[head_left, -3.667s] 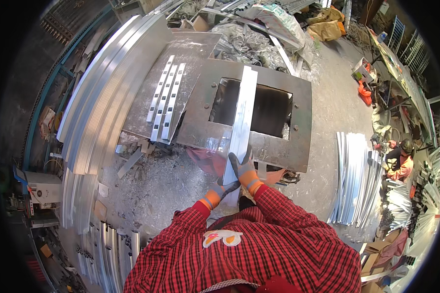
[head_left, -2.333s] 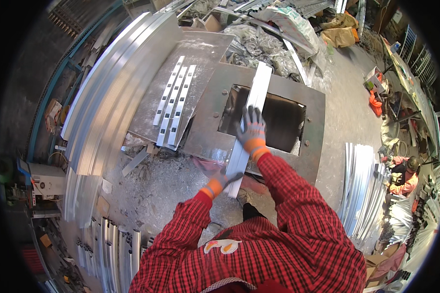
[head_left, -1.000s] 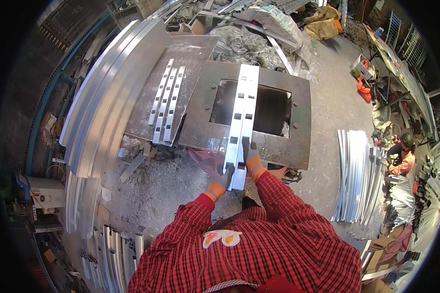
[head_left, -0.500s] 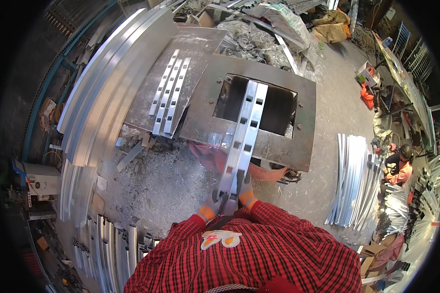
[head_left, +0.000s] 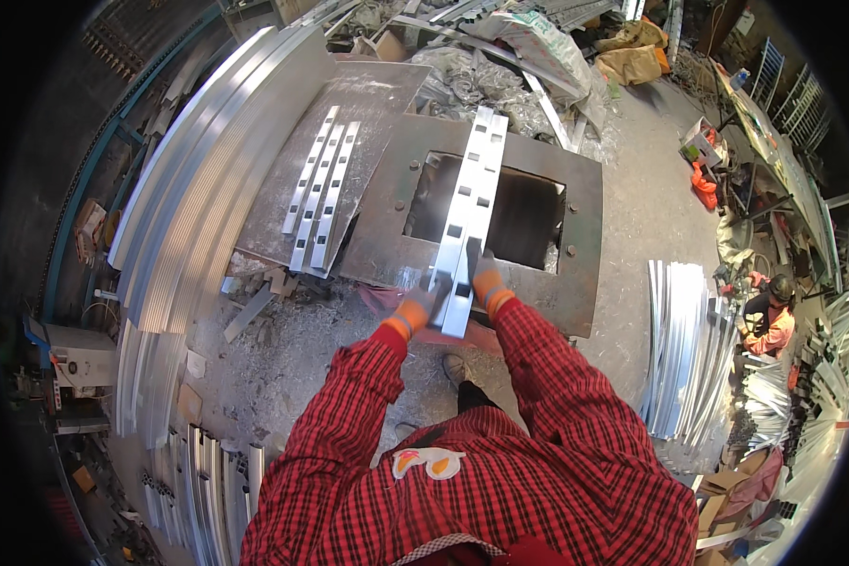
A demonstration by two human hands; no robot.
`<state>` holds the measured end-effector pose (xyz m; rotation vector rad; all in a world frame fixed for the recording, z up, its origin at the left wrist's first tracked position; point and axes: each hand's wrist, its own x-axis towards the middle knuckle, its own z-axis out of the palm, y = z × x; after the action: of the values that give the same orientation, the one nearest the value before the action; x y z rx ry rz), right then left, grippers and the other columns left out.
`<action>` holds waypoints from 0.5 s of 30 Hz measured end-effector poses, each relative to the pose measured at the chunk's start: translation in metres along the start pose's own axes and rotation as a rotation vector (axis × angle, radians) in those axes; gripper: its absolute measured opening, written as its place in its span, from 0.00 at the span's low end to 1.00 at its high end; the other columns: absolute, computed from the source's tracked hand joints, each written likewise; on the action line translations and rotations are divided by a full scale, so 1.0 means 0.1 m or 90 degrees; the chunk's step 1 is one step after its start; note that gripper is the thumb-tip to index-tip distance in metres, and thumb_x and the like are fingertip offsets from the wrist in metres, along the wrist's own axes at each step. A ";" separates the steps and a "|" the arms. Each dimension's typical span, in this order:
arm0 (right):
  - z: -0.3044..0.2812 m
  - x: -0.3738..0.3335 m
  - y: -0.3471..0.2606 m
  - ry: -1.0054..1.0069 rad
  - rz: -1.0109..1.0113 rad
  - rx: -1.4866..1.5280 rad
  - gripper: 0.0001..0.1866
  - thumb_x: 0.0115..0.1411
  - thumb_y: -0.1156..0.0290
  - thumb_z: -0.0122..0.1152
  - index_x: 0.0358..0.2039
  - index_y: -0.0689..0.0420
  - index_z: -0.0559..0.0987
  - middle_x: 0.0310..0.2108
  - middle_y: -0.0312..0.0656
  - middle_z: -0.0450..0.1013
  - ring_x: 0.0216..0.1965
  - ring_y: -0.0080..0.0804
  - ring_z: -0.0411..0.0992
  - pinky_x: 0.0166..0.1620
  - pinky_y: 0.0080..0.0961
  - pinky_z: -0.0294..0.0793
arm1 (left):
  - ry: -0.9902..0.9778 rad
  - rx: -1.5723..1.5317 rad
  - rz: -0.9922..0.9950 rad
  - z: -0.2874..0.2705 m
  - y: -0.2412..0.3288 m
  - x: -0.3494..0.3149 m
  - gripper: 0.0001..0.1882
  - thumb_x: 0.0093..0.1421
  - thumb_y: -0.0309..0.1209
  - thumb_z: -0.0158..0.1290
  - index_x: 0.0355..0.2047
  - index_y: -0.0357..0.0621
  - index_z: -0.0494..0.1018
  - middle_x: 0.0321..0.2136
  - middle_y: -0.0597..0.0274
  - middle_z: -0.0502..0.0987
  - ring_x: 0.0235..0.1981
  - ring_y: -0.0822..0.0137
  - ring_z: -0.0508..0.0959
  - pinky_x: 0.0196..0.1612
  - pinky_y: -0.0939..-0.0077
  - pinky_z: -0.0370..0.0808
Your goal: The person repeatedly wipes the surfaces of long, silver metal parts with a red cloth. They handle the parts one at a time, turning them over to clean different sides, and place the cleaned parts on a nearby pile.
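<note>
Scrap-strewn workshop floor; steel plate with square opening ahead. My left hand and right hand clamp the slotted strip near end.

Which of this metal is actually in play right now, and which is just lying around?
In hand:
slotted metal strip, gripped by left hand and right hand
steel frame beneath it

Lying about:
three slotted strips
curved rails
rail stack

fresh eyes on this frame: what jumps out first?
A long slotted metal strip at centre, gripped at its near end by the gloved left hand and right hand, spanning the square opening of a dark steel plate. Three similar strips lie left; curved aluminium profiles sweep further left.
</note>
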<state>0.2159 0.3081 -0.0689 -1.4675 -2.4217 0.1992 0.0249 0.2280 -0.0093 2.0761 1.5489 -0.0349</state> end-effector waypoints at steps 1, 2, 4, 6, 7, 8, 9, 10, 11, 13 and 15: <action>-0.06 0.12 -0.04 -0.027 0.062 0.070 0.20 0.60 0.77 0.47 0.52 0.69 0.68 0.33 0.59 0.76 0.37 0.49 0.77 0.34 0.41 0.74 | 0.073 -0.189 -0.021 -0.08 0.01 0.05 0.27 0.67 0.45 0.47 0.60 0.43 0.65 0.44 0.43 0.78 0.47 0.46 0.78 0.46 0.57 0.76; -0.12 0.22 -0.11 -0.057 0.120 0.142 0.20 0.60 0.77 0.47 0.53 0.69 0.69 0.32 0.59 0.76 0.36 0.48 0.77 0.34 0.42 0.74 | 0.150 -0.379 -0.046 -0.12 0.00 0.04 0.30 0.67 0.51 0.47 0.58 0.40 0.67 0.45 0.43 0.78 0.48 0.48 0.78 0.49 0.60 0.74; -0.21 0.20 -0.19 -0.088 0.123 0.122 0.20 0.60 0.77 0.47 0.53 0.68 0.69 0.30 0.57 0.76 0.36 0.48 0.77 0.34 0.43 0.74 | 0.157 -0.429 -0.138 -0.17 0.09 -0.03 0.33 0.65 0.56 0.48 0.56 0.39 0.69 0.45 0.44 0.79 0.48 0.49 0.78 0.51 0.62 0.73; -0.14 -0.12 -0.29 -0.133 0.042 -0.007 0.21 0.60 0.75 0.49 0.53 0.68 0.69 0.32 0.56 0.76 0.36 0.47 0.77 0.36 0.44 0.73 | 0.105 -0.428 -0.167 -0.13 0.13 -0.23 0.35 0.64 0.58 0.49 0.55 0.39 0.70 0.47 0.43 0.77 0.49 0.48 0.77 0.53 0.62 0.71; -0.14 -0.27 -0.41 -0.174 0.014 -0.046 0.22 0.59 0.73 0.50 0.54 0.68 0.70 0.34 0.56 0.76 0.38 0.47 0.77 0.38 0.45 0.73 | 0.124 -0.444 -0.088 -0.07 0.13 -0.44 0.35 0.63 0.59 0.49 0.55 0.39 0.69 0.47 0.42 0.77 0.50 0.46 0.76 0.54 0.61 0.71; -0.24 -0.40 -0.68 -0.256 0.014 -0.041 0.24 0.59 0.71 0.51 0.55 0.67 0.70 0.40 0.55 0.76 0.40 0.46 0.77 0.43 0.48 0.72 | 0.149 -0.460 -0.017 0.03 0.08 -0.71 0.36 0.62 0.59 0.50 0.54 0.39 0.69 0.48 0.42 0.76 0.52 0.44 0.75 0.55 0.61 0.70; -0.24 -0.58 -0.80 -0.245 -0.012 -0.076 0.24 0.59 0.72 0.50 0.56 0.67 0.69 0.43 0.56 0.74 0.43 0.48 0.75 0.47 0.48 0.70 | 0.145 -0.487 -0.054 0.22 0.06 -0.90 0.33 0.63 0.57 0.50 0.53 0.39 0.69 0.47 0.42 0.77 0.51 0.45 0.76 0.55 0.62 0.70; -0.21 -0.84 -0.91 -0.217 -0.032 -0.110 0.24 0.60 0.72 0.49 0.56 0.67 0.69 0.46 0.56 0.72 0.46 0.49 0.73 0.50 0.48 0.68 | 0.138 -0.514 -0.086 0.43 0.05 -1.06 0.30 0.64 0.55 0.50 0.53 0.40 0.70 0.46 0.42 0.77 0.50 0.46 0.76 0.54 0.63 0.70; -0.17 -1.11 -1.04 -0.189 -0.048 -0.139 0.24 0.60 0.73 0.48 0.57 0.67 0.69 0.48 0.57 0.71 0.49 0.50 0.71 0.53 0.47 0.66 | 0.109 -0.531 -0.099 0.54 0.09 -1.28 0.30 0.64 0.54 0.51 0.53 0.40 0.71 0.46 0.45 0.77 0.50 0.50 0.76 0.55 0.64 0.70; -0.09 -1.60 -1.29 -0.136 -0.015 -0.061 0.23 0.61 0.74 0.46 0.58 0.67 0.68 0.54 0.58 0.67 0.54 0.53 0.67 0.60 0.47 0.62 | 0.045 -0.602 -0.107 0.56 0.22 -1.70 0.29 0.64 0.52 0.52 0.54 0.41 0.71 0.47 0.51 0.78 0.49 0.58 0.76 0.55 0.67 0.70; -0.01 -1.93 -1.46 -0.092 0.091 0.212 0.23 0.62 0.73 0.47 0.57 0.65 0.68 0.52 0.57 0.69 0.52 0.51 0.69 0.58 0.44 0.64 | -0.047 -0.698 -0.125 0.71 0.22 -2.01 0.31 0.64 0.53 0.52 0.57 0.41 0.70 0.48 0.57 0.77 0.49 0.65 0.74 0.54 0.69 0.69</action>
<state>0.1772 0.0691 -0.0635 -1.5132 -2.2494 0.7255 -0.0026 0.0159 0.0059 1.0419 1.2648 0.5355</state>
